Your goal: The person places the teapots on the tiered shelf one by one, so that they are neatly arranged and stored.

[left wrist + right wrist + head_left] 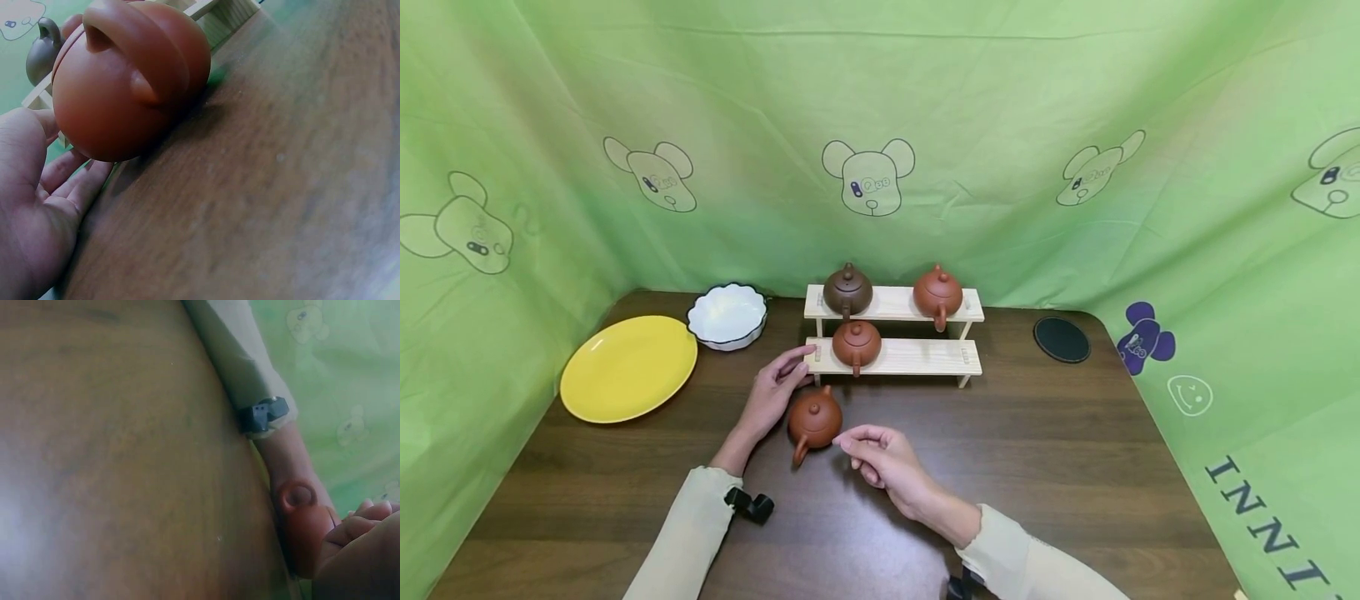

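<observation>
A reddish-brown clay teapot (815,419) stands on the table between the two hands, its loop handle towards me and its spout towards the shelf. My left hand (772,392) reaches past its left side, fingertips touching the left end of the lower wooden shelf (917,357). In the left wrist view, those extended fingers partly pass behind the teapot (119,94). My right hand (891,467) hovers just right of the teapot, thumb and index tips together, other fingers curled, with nothing visible in its grasp. The right wrist view shows the teapot (305,534) partly covered by that hand.
Another reddish-brown teapot (857,343) sits on the lower shelf's left part. The upper shelf (891,302) bears a dark brown teapot (847,292) and a reddish one (938,293). At left are a yellow plate (628,369) and a white scalloped bowl (727,315); a dark coaster (1062,340) lies right.
</observation>
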The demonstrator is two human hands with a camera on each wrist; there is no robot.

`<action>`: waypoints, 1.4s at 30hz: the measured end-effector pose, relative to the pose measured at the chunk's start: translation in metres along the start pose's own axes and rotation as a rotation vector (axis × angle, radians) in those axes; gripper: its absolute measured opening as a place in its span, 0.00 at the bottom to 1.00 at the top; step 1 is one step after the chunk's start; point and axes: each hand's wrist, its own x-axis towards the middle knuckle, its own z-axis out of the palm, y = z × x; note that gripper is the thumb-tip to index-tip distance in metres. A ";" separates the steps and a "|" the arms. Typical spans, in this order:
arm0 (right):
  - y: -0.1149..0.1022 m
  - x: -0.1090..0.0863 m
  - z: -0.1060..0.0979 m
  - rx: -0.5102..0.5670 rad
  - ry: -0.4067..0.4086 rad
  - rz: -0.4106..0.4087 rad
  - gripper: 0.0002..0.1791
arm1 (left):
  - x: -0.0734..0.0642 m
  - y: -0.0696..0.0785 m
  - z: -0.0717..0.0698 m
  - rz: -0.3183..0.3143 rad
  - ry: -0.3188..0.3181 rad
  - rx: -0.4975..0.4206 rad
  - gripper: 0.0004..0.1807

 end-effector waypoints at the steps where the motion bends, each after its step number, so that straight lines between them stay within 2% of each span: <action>1: 0.001 0.000 0.001 -0.013 -0.006 0.004 0.14 | 0.000 0.000 0.000 0.000 -0.002 0.000 0.21; 7: 0.005 0.000 0.006 -0.065 -0.045 0.030 0.17 | 0.001 0.000 0.000 -0.004 -0.007 0.007 0.21; 15: 0.008 -0.001 0.018 -0.017 -0.111 0.078 0.19 | 0.001 -0.001 0.000 0.007 -0.005 0.006 0.21; 21: 0.015 -0.001 0.026 -0.015 -0.127 0.097 0.21 | 0.001 -0.001 0.002 0.010 -0.004 0.002 0.21; 31: 0.023 0.001 0.030 -0.014 -0.176 0.093 0.26 | 0.002 -0.003 0.003 0.031 0.006 -0.028 0.21; 42: 0.020 0.008 0.035 0.024 -0.252 0.160 0.29 | 0.000 -0.001 0.001 0.028 0.003 -0.016 0.21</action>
